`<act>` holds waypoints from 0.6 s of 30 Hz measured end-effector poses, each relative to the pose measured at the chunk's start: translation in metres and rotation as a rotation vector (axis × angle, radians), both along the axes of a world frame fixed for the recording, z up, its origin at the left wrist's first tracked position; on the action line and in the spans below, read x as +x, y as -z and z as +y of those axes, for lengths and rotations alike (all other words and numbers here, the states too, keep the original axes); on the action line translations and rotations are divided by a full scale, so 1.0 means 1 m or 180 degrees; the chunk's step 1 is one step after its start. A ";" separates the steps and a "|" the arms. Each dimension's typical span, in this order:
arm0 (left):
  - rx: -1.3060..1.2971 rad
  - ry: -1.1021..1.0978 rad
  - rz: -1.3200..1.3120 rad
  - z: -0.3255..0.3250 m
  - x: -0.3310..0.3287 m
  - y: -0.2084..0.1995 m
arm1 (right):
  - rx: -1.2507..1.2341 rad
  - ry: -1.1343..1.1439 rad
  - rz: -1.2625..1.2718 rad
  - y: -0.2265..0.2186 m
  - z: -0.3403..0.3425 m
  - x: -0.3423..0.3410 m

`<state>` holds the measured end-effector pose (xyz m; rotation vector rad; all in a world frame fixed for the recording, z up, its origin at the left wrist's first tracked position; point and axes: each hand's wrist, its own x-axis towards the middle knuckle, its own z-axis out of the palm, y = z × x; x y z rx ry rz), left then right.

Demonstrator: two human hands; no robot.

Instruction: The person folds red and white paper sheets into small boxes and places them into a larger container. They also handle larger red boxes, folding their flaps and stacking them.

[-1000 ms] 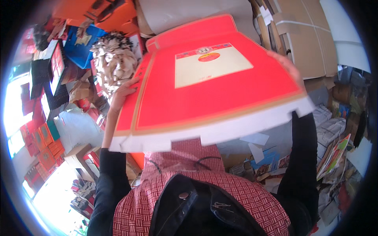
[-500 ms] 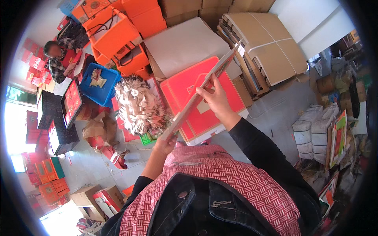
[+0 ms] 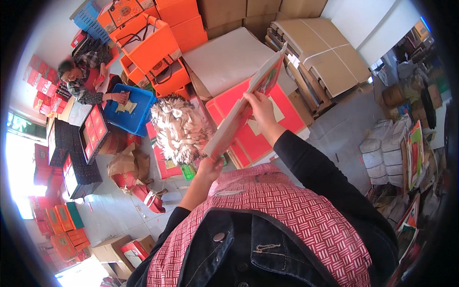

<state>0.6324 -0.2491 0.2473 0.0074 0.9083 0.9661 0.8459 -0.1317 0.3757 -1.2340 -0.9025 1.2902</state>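
Holding a board (image 3: 232, 125) up on a slant between both hands, nearly edge-on, above a stack of red boards (image 3: 251, 141) with a cream panel on top. Clamped on its side with the fingers of the right hand (image 3: 263, 112); clamped on its low near end with those of the left hand (image 3: 210, 170). Cannot tell how the hidden fingertips lie.

Just beyond the red stack, see a broad grey sheet (image 3: 234, 60) lying flat; to its right, a brown carton (image 3: 330, 52) crossed by white strapping, beside a pale wall (image 3: 377, 21). Farther back, see more cartons (image 3: 260, 9) closely packed.

Just left of the red stack, notice a heap of pale strips (image 3: 179, 131) with dark tips, and near it a green basket (image 3: 189, 172). Up to the left, see orange boxes (image 3: 148, 45) piled together, and a blue tray (image 3: 126, 125) with a co-worker (image 3: 83, 79) reaching into it. Near that, find dark trays (image 3: 93, 131) of red packets.

Underfoot to the left, see pale tiles (image 3: 103, 205), with a brown paper bag (image 3: 129, 162) lying crumpled. At the far left, note glare from a window (image 3: 20, 167); well off to the right, white bundles (image 3: 382, 153) stacked on the floor.
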 end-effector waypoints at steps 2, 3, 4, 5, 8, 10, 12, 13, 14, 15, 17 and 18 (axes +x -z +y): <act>0.0171 0.0190 -0.0003 -0.004 -0.004 0.012 | -0.0414 -0.0008 -0.0100 -0.005 0.003 0.005; 0.0156 0.0264 -0.0012 -0.006 -0.006 0.017 | -0.0629 -0.0020 -0.0155 -0.010 0.001 0.004; 0.0142 0.0335 -0.0021 -0.007 -0.009 0.022 | -0.0567 0.0014 0.0140 -0.014 -0.002 0.002; 0.0129 0.0426 -0.0047 -0.009 -0.008 0.025 | -0.0571 0.0028 0.0018 -0.007 -0.002 0.006; -0.0405 0.0571 -0.0639 -0.016 -0.013 0.023 | -0.0531 -0.0118 -0.0478 0.009 0.006 0.022; 0.0962 0.2815 0.2188 -0.010 -0.016 0.020 | -0.0483 -0.0336 -0.0989 0.013 0.002 0.026; 0.2007 0.4205 0.4346 0.005 -0.013 0.003 | -0.0235 -0.0302 -0.0771 0.004 -0.012 0.020; 0.2374 0.4501 0.5090 0.016 -0.009 -0.010 | -0.0112 -0.0281 -0.0658 0.001 -0.016 0.020; 0.2498 0.3670 0.4873 0.029 0.005 -0.044 | -0.0028 -0.0564 -0.0814 0.006 -0.017 0.033; 0.2649 0.2883 0.4593 0.040 0.017 -0.080 | -0.0089 -0.0556 -0.0603 0.003 -0.019 0.033; 0.2608 0.1382 0.3358 0.049 0.053 -0.134 | -0.0166 -0.0584 -0.0169 -0.017 -0.021 0.028; 0.2501 0.1117 0.2597 0.058 0.064 -0.144 | -0.0228 -0.0713 0.0070 -0.026 -0.023 0.025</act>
